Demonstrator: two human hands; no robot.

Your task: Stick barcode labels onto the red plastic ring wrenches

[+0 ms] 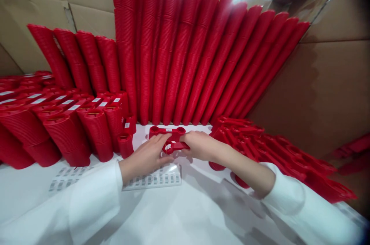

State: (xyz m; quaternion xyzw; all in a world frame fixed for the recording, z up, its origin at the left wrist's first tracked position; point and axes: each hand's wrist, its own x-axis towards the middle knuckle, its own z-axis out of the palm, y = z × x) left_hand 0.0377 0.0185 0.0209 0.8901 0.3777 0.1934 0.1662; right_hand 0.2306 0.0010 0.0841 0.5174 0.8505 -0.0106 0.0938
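Note:
My right hand is closed on one end of a red plastic piece, which has a round ring at its left end. The thumb and fingers of my left hand curve about that ring end; part of the grip is hidden. A thin yellowish line shows by the ring, too small to name. Just behind my hands, a stack of red plastic pieces bears a small white barcode label on top. Under my left wrist lies a sheet of barcode labels on the white table.
Many nested stacks of red pieces lean in a tall row at the back. Labelled bundles stand at the left. Loose red pieces lie piled by my right forearm. Another label sheet is at left. Cardboard walls the sides.

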